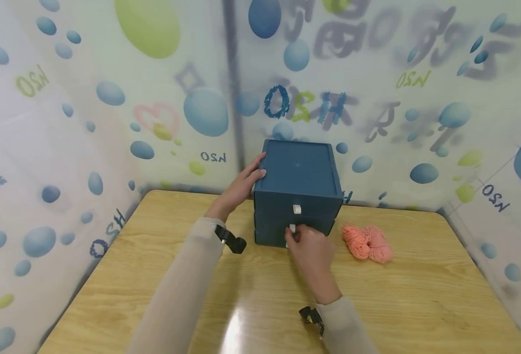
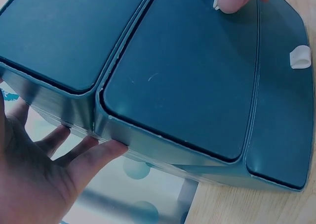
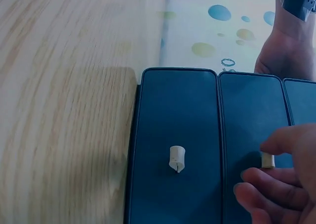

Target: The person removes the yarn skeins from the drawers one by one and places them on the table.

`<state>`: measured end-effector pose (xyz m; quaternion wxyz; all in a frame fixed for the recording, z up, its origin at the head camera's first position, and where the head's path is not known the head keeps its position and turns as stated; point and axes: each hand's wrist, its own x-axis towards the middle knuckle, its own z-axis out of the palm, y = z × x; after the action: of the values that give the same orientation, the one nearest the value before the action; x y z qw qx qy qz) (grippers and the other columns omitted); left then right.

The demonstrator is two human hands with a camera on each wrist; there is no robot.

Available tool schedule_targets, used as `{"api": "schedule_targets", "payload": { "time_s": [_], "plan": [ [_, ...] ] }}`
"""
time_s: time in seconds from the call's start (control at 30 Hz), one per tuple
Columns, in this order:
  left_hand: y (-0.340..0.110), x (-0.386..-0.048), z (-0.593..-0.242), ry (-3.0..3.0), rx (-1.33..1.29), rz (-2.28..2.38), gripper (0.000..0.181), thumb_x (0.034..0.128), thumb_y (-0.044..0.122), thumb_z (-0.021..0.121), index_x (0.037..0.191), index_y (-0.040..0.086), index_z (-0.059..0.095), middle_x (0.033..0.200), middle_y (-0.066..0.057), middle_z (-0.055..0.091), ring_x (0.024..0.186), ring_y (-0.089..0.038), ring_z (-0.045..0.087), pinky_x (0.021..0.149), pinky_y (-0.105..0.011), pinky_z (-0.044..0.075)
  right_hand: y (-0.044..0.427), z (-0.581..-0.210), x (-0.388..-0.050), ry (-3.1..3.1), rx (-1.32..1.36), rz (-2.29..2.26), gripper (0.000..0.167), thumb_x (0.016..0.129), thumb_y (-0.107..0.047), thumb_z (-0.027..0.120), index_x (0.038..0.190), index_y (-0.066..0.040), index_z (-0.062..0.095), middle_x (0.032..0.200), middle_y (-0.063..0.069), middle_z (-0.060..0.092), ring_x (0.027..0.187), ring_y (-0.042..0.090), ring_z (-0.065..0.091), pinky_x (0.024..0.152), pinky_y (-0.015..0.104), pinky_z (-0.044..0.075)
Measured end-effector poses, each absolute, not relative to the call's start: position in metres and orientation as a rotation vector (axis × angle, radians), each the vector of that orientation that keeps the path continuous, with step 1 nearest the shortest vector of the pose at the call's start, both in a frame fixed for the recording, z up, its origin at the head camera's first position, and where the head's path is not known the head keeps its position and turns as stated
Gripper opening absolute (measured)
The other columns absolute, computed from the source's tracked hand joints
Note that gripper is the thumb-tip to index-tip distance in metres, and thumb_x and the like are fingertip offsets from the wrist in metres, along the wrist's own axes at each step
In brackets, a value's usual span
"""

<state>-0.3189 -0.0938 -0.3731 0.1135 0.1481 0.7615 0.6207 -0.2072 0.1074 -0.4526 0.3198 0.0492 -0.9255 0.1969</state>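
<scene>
A dark blue drawer box (image 1: 297, 167) with three stacked drawers stands at the back of the table. My left hand (image 1: 238, 188) rests against its left side, and in the left wrist view the spread fingers of that left hand (image 2: 54, 167) touch the side wall. With thumb and fingertips, my right hand (image 1: 313, 253) pinches the white pull tab (image 3: 268, 159) of the middle drawer. This drawer front looks flush with the others. Another white tab (image 1: 297, 209) shows on the top drawer, and the bottom drawer's tab (image 3: 177, 158) sticks out freely.
Two coral-pink yarn skeins (image 1: 366, 243) lie on the wooden table (image 1: 411, 295), right of the box. Close behind the table hangs a pale curtain (image 1: 371, 123) with blue and green spots. A black strap (image 1: 230, 239) is on the left wrist, another (image 1: 312, 318) on the right.
</scene>
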Motion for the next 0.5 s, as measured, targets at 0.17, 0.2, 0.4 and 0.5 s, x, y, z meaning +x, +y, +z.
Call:
{"api": "schedule_targets", "payload": {
  "time_s": [0.17, 0.2, 0.4, 0.5],
  "plan": [
    [-0.094, -0.32, -0.373, 2.223, 0.443, 1.825, 0.056, 0.1069, 0.045, 0.042, 0.158, 0.052, 0.02, 0.173, 0.006, 0.005, 0.156, -0.031, 0.022, 0.109, -0.071, 0.037, 0.106, -0.454, -0.208, -2.406, 0.149, 0.49, 0.029, 0.085, -0.026, 0.077, 0.061, -0.013, 0.067, 0.052, -0.002, 0.061, 0.039, 0.008, 0.042, 0.04, 0.022, 0.021],
    [-0.094, -0.32, -0.373, 2.22, 0.447, 1.827, 0.056, 0.107, 0.045, 0.041, 0.158, 0.052, 0.019, 0.173, 0.006, 0.005, 0.156, -0.031, 0.022, 0.109, -0.071, 0.037, 0.106, -0.454, -0.208, -2.403, 0.156, 0.482, 0.029, 0.085, -0.025, 0.077, 0.061, -0.013, 0.067, 0.052, -0.002, 0.061, 0.039, 0.008, 0.043, 0.04, 0.022, 0.022],
    [-0.094, -0.321, -0.374, 2.228, 0.469, 1.807, 0.056, 0.1072, 0.045, 0.04, 0.158, 0.051, 0.018, 0.173, 0.005, 0.004, 0.158, -0.03, 0.019, 0.11, -0.072, 0.035, 0.106, -0.457, -0.201, -2.362, 0.208, 0.438, 0.032, 0.084, -0.022, 0.078, 0.057, -0.014, 0.062, 0.05, -0.002, 0.058, 0.037, 0.008, 0.041, 0.04, 0.02, 0.018],
    [-0.096, -0.321, -0.374, 2.242, 0.471, 1.797, 0.056, 0.1072, 0.046, 0.04, 0.158, 0.052, 0.018, 0.173, 0.006, 0.005, 0.158, -0.029, 0.017, 0.11, -0.073, 0.034, 0.106, -0.458, -0.195, -2.355, 0.232, 0.437, 0.032, 0.084, -0.021, 0.078, 0.057, -0.015, 0.061, 0.05, -0.003, 0.057, 0.037, 0.008, 0.04, 0.039, 0.019, 0.018]
  ]
}}
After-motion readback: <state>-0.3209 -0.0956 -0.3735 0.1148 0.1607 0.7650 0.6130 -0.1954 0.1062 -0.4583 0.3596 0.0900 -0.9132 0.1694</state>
